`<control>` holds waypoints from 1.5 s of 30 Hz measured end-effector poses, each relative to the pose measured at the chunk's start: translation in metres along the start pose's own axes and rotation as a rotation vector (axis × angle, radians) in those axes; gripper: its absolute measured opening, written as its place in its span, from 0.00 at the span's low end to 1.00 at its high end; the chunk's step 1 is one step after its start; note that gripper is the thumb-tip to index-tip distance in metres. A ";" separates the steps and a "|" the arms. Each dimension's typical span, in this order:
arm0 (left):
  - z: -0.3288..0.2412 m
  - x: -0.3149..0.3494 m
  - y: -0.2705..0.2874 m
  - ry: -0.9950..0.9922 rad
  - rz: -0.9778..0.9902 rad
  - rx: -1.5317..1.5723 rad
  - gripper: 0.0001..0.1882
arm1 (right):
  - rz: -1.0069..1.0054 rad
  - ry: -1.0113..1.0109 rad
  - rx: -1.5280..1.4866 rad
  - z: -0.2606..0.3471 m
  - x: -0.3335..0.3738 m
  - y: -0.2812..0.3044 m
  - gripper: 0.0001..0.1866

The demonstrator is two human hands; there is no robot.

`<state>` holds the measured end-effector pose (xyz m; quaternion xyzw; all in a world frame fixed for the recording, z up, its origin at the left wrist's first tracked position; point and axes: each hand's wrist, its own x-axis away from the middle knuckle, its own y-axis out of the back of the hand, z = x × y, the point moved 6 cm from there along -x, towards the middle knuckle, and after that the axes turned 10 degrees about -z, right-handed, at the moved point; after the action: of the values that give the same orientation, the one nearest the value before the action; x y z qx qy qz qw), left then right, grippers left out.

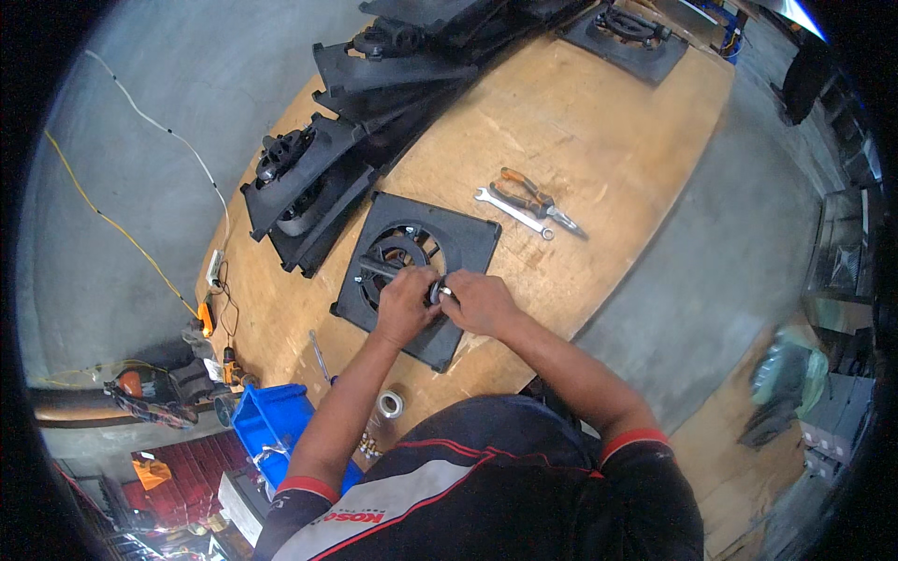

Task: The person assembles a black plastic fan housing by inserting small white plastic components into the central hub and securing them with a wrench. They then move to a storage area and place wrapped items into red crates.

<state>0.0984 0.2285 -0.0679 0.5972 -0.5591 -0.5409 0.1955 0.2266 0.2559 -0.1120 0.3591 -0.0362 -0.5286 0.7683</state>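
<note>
A square black plastic panel [430, 217] with a round slotted opening and a raised ring [398, 245] lies flat on the wooden table [580, 140] in front of me. Over its near part my two hands meet. My left hand [409, 301] is closed, its fingers pinching a small dark round part [436, 292] with a silvery bit beside it. From the other side my right hand [480, 303] grips the same part, fingers curled. My fingers cover most of it, so its exact kind is hidden. Beyond my right hand lie a combination wrench [513, 212] and orange-and-black pliers [524, 194].
Stacked black panels [323, 168] line the table's far left edge. Another panel [622, 47] lies at the far end. By my left forearm are a screwdriver [319, 352], a silvery roll [390, 404] and a blue bin [271, 421]. A cordless drill [230, 366] stands beyond.
</note>
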 end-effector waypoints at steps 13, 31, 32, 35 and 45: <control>0.006 -0.005 -0.001 -0.033 0.037 -0.009 0.27 | 0.163 -0.085 0.000 -0.006 -0.014 0.000 0.18; 0.007 -0.004 -0.001 -0.020 0.029 0.017 0.26 | 0.127 -0.393 -0.289 -0.013 -0.004 -0.008 0.18; 0.007 -0.002 0.000 -0.028 0.037 0.003 0.26 | 0.067 -0.312 -0.159 0.002 -0.003 0.007 0.19; 0.005 -0.005 0.000 -0.017 0.033 0.003 0.25 | 0.012 -0.194 -0.039 0.005 -0.003 0.006 0.20; 0.005 -0.003 -0.001 -0.057 0.011 -0.003 0.24 | -0.171 -0.069 0.124 0.016 -0.003 0.029 0.24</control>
<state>0.0947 0.2333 -0.0688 0.5781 -0.5670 -0.5575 0.1832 0.2412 0.2550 -0.0817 0.3895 -0.0644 -0.6010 0.6949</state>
